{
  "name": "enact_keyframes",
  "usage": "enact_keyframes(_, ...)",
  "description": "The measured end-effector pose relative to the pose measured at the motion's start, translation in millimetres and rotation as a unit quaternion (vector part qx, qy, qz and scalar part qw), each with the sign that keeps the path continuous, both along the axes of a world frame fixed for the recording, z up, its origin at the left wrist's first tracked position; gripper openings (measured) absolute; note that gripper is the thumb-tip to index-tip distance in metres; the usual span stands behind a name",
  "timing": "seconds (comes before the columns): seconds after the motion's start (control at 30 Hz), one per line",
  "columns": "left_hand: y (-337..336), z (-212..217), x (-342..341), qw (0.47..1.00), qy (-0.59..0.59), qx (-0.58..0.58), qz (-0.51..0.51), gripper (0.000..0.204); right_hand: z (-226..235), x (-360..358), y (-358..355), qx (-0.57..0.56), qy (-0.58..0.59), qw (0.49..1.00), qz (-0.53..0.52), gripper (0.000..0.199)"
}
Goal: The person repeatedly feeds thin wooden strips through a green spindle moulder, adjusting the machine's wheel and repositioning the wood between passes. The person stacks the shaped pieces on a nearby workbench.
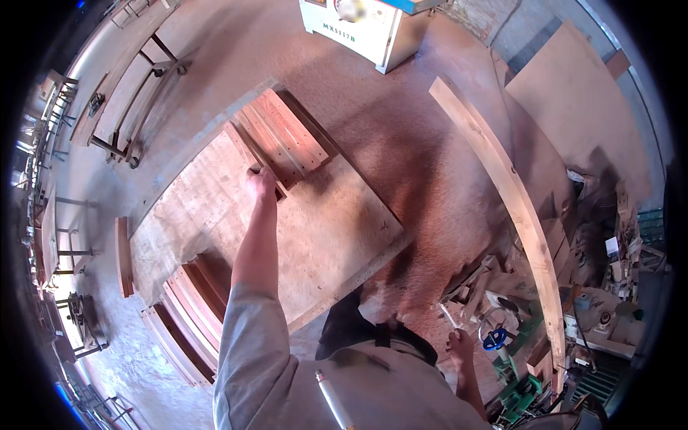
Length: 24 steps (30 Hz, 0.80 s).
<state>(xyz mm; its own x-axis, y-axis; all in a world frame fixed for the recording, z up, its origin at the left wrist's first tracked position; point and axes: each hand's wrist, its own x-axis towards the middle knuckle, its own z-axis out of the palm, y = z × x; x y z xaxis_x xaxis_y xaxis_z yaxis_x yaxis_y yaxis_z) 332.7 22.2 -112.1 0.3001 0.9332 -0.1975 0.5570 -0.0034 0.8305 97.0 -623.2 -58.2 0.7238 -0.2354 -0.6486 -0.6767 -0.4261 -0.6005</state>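
Worn on the head, looking steeply down from standing height. Wide fisheye: straight edges bowed toward the rim, black corners all round. Faces forward and down over the person's own chest and shoulder at the bottom edge, left forearm running up from there to mid-frame. Centred on the plywood desk [337, 229], fairly near; sawdust floor [423, 165] beyond it and to the right. At the far top edge, small, a white machine [373, 29]; along the right rim, a long curved plank [516, 208]. Only this one view, nothing shared with another.
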Motion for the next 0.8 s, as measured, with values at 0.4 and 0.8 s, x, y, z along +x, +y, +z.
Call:
enact_keyframes(0.4, 8, -11, 28, 0.991, 0.121, 0.055, -0.003, 0.039, 15, 13, 19, 0.034, 0.008, 0.999, -0.041, 0.038)
enact_keyframes(0.8, 10, -22, 19, 0.972, 0.204, 0.110, -0.039, 0.041, 32, 30, 32, -0.013, 0.036, 0.999, 0.036, 0.029)
